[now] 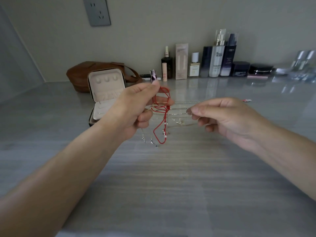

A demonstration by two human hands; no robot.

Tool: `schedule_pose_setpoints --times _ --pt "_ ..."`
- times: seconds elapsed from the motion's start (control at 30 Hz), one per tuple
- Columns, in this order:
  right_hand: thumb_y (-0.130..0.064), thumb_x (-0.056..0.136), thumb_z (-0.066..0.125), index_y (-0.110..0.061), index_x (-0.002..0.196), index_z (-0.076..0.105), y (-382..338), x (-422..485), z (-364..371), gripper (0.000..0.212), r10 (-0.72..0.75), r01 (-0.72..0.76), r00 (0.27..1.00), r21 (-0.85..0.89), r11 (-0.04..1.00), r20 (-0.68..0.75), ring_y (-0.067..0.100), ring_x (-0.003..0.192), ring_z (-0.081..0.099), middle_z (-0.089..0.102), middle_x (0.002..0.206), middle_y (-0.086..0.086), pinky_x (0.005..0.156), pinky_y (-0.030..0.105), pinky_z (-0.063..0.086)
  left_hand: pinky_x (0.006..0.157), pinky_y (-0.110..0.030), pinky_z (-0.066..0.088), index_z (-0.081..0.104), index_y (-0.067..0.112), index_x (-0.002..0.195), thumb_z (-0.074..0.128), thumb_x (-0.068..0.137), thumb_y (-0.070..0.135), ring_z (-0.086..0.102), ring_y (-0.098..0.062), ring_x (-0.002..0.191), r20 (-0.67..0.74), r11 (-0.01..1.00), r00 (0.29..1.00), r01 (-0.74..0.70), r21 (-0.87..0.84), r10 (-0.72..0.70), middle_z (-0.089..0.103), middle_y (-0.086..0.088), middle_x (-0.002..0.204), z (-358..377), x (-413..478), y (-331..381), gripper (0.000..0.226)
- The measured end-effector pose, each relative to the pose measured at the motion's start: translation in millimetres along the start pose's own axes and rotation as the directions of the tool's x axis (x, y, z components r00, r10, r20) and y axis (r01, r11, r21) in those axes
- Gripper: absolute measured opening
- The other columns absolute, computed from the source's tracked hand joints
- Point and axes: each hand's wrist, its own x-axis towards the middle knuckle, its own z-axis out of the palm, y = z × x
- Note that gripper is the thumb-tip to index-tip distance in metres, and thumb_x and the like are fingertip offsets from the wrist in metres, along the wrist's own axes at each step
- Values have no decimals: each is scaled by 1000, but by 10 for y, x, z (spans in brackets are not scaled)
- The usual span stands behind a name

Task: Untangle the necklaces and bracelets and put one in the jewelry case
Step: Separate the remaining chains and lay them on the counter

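My left hand point(135, 106) is raised above the grey table point(171, 177) and pinches a tangle of jewelry: a red cord bracelet point(162, 117) looped with thin silver chains point(177, 113). Loose chain ends point(153, 143) dangle below the hand. My right hand point(227, 117) pinches the silver chains and holds them stretched out to the right, level with the tangle. A small pendant point(179, 121) hangs on a lower chain between the hands. The jewelry case point(106, 93) stands open behind my left hand, its beige lid upright; my wrist hides part of its tray.
A brown leather bag point(82, 74) lies behind the case. Several cosmetic bottles and jars point(212, 62) line the back wall. A small red and white item point(247, 100) lies on the table at right. A wall socket point(97, 11) is above.
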Motion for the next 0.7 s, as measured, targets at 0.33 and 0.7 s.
schedule_pose_setpoints --times 0.33,0.7 --pt "-14 84 61 -12 74 67 40 29 -6 12 17 -17 999 -2 1000 -47 4 52 57 63 57 -7 50 19 44 34 -7 16 63 19 88 43 97 36 17 -2 29 -14 998 1000 -22 -58 21 72 -2 90 -32 -6 27 28" --pt "-18 96 43 -13 73 52 -31 20 58 25 66 -75 997 423 903 37 24 76 70 70 74 7 66 30 53 35 -8 19 62 17 99 44 96 35 19 -2 29 82 992 996 33 -121 -23 73 0 96 53 -8 -56 26"
